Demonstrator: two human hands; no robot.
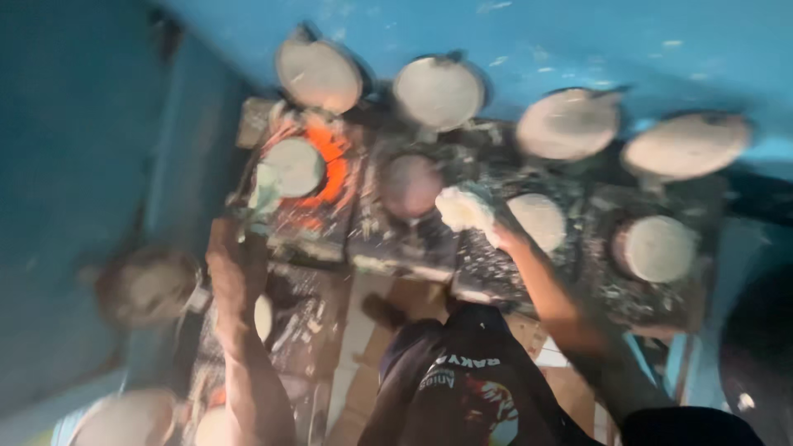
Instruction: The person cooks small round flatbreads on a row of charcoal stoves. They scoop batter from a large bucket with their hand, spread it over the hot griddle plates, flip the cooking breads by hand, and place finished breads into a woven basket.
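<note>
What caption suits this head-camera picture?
Person's left hand reaches toward a glowing orange burner; right hand holds a pale lump over round whitish discs.

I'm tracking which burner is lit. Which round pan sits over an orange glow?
The leftmost pan in the row, by the left hand; the other pans show no glow.

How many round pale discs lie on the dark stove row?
4, though blur may hide more: far-left disc over orange glow, second disc, third disc beside right hand, far-right disc.

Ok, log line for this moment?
left hand: at pale tool by glowing burner, grip blurred | right hand: holding white lump over stove | view: blurred
</note>
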